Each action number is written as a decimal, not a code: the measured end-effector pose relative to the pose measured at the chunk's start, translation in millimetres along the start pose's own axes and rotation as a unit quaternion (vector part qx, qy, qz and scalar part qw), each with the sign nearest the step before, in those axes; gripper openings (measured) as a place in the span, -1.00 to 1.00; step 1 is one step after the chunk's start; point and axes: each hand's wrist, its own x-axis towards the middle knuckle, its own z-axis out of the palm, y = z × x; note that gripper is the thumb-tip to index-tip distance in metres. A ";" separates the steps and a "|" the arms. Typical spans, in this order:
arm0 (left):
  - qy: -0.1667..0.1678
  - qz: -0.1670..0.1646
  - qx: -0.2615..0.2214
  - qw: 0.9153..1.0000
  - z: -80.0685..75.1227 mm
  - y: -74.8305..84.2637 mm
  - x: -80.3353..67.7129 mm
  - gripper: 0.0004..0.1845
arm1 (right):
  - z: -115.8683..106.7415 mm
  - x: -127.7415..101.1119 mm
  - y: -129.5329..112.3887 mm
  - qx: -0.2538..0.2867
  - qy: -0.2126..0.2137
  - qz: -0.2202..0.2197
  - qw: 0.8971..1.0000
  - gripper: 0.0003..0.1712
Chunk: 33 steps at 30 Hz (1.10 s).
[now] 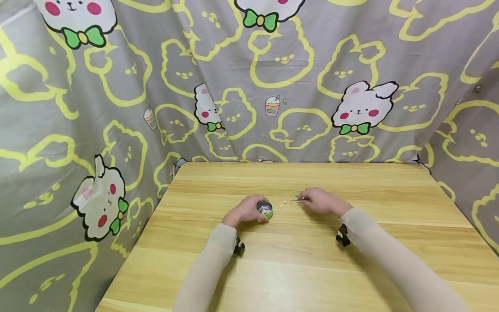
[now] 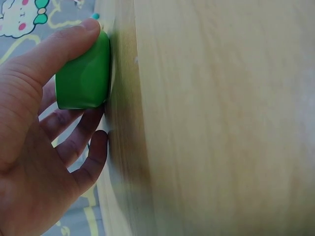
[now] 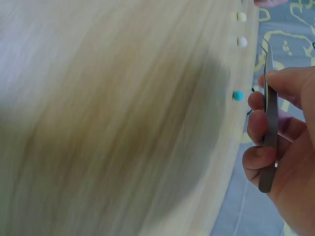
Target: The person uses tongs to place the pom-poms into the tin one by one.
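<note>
Curtain (image 1: 241,69): grey fabric behind and along both sides, covered in thick yellow animal outlines (image 1: 282,59)
Cartoon animals (image 1: 362,106): white, red-cheeked, with green bow ties (image 1: 354,128)
Printed drink cups (image 1: 272,107): small, pink
Tabletop (image 1: 296,277): light wood grain, far edge meeting the curtain

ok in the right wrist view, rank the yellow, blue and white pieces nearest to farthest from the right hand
1. Blue piece, just left of the right hand
2. White piece, farther up that view
3. Yellow piece, near the top edge

Grey curtains (image 1: 241,60) with yellow outlined animals surround a wood-grain table (image 1: 288,277).
</note>
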 end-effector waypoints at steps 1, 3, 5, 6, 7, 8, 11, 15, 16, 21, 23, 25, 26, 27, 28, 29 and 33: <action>0.000 -0.001 0.001 1.000 0.2 -0.1 -0.1 -0.38 | 1.9 1.5 -1.1 -0.001 0.001 -0.009 1.000 -0.84; 0.000 -0.001 0.000 1.000 0.2 -0.3 -0.2 -0.38 | 5.3 4.5 -3.4 -0.005 0.005 -0.023 1.000 -0.85; 0.001 -0.002 -0.002 1.000 0.5 0.5 0.1 -0.38 | 7.0 6.4 -6.0 -0.002 0.007 -0.027 1.000 -0.85; 0.000 -0.003 -0.003 1.000 0.7 0.7 0.2 -0.38 | 7.7 7.4 -7.4 0.002 0.007 -0.028 1.000 -0.85; 0.000 -0.003 -0.005 1.000 0.9 0.8 0.3 -0.38 | 8.5 8.2 -8.5 0.001 0.008 -0.029 1.000 -0.85; 0.000 -0.004 -0.007 1.000 1.0 1.1 0.1 -0.38 | 9.1 9.2 -9.4 0.003 0.007 -0.028 1.000 -0.85; -0.001 -0.008 -0.010 1.000 1.6 1.1 -0.1 -0.38 | 11.0 11.9 -11.6 0.008 0.003 -0.025 1.000 -0.84; 0.002 -0.007 -0.007 1.000 1.9 0.6 -0.3 -0.37 | 13.4 15.1 -12.5 0.009 -0.006 -0.018 1.000 -0.84; 0.002 -0.007 -0.006 1.000 1.8 0.7 -0.4 -0.38 | 14.2 15.8 -12.3 0.007 -0.009 -0.015 1.000 -0.84; 0.002 -0.003 -0.007 1.000 -0.3 1.7 -0.5 -0.39 | 15.6 18.7 -12.8 0.008 -0.027 0.001 1.000 -0.83; 0.002 0.000 -0.013 1.000 -0.8 1.9 0.0 -0.39 | 16.0 20.0 -12.5 0.008 -0.028 0.002 1.000 -0.82; 0.006 0.003 -0.014 1.000 -1.3 2.0 0.6 -0.39 | 15.9 21.2 -12.3 0.008 -0.026 0.001 1.000 -0.83; 0.007 0.004 -0.015 1.000 -1.5 1.9 0.9 -0.39 | 15.9 21.7 -12.0 0.007 -0.026 0.001 1.000 -0.83; 0.007 0.005 -0.017 1.000 -1.7 1.6 1.2 -0.39 | 16.0 22.3 -11.8 0.006 -0.025 0.001 1.000 -0.83; 0.006 0.004 -0.016 1.000 -1.6 1.3 1.5 -0.39 | 16.1 22.8 -11.5 0.005 -0.026 0.001 1.000 -0.83; 0.005 0.003 -0.012 1.000 -1.5 0.7 1.5 -0.39 | 16.0 23.1 -11.7 0.007 -0.026 0.002 1.000 -0.83; -0.002 0.000 -0.007 1.000 -0.2 -1.4 2.0 -0.38 | 16.2 23.8 -11.9 0.006 -0.030 0.007 1.000 -0.83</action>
